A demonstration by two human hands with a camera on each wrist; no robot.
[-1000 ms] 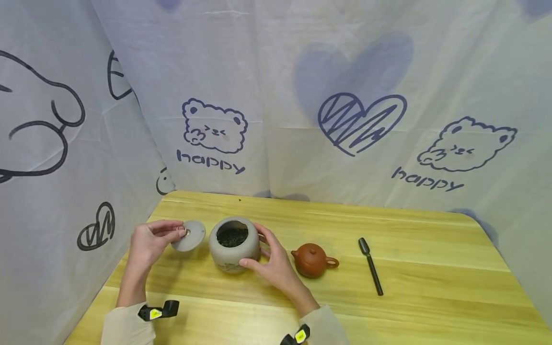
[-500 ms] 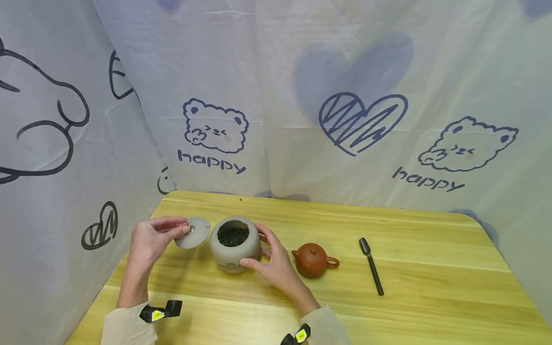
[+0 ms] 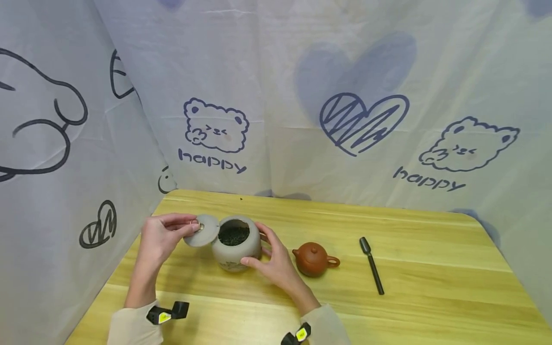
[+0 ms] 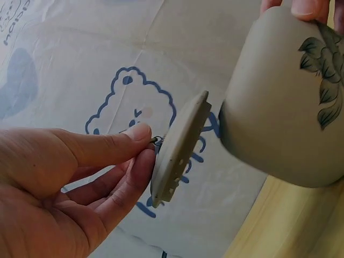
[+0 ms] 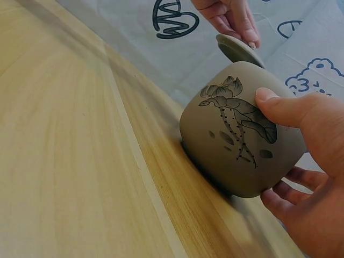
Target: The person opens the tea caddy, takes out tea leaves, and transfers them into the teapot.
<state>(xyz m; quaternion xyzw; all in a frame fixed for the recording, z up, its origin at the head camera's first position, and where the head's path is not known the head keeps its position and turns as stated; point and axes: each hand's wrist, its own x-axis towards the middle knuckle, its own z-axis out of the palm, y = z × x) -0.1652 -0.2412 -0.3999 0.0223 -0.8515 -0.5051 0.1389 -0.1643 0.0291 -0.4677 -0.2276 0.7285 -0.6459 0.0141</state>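
A round grey tea jar (image 3: 236, 251) stands on the table with its mouth uncovered, dark tea leaves (image 3: 233, 235) inside. Its side carries a painted lotus, seen in the right wrist view. My right hand (image 3: 278, 266) holds the jar from the right, thumb on the front and fingers around the far side. Between thumb and fingers my left hand (image 3: 166, 238) pinches the small ring on top of the grey lid (image 4: 180, 148). The lid hangs tilted just left of the jar's rim; in the left wrist view a gap shows between them.
A reddish-brown clay teapot (image 3: 313, 259) sits right of the jar, spout toward my right hand. Farther right lies a dark tea scoop (image 3: 372, 265). The wooden table (image 3: 435, 268) meets a printed cloth (image 3: 284, 158) at its back and left.
My left hand has carried the lid rightward and slightly away from me, closer to the jar's mouth. The right hand and the jar have stayed nearly in place.
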